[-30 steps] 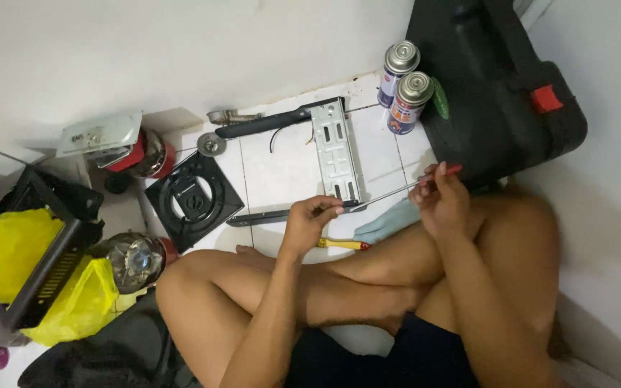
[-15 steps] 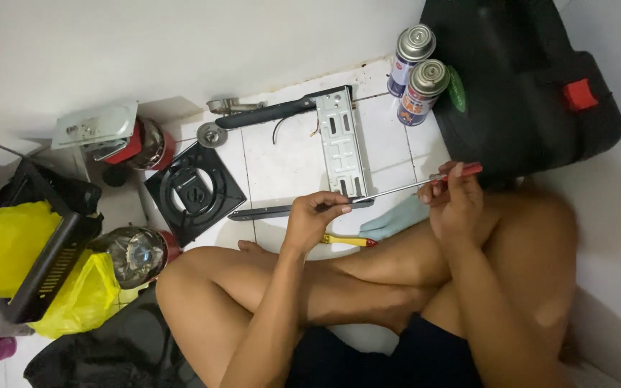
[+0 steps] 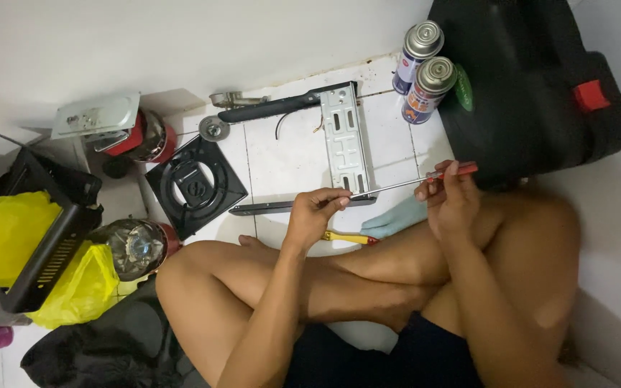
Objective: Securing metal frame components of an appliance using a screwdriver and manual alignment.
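At centre frame, a seated person's right hand point(image 3: 448, 200) grips a red-handled screwdriver point(image 3: 425, 179) while the left hand point(image 3: 315, 213) pinches its tip; since a second ago the shaft has levelled out above the grey metal bracket point(image 3: 344, 138) on white tiles.

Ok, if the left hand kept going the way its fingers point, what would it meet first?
Probably the screwdriver shaft: the left hand points up and right, fingertips about at the shaft's tip. Beyond that lies the grey metal bracket, though depth is unclear.

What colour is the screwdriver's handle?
Red, on the screwdriver held by the right hand; head view.
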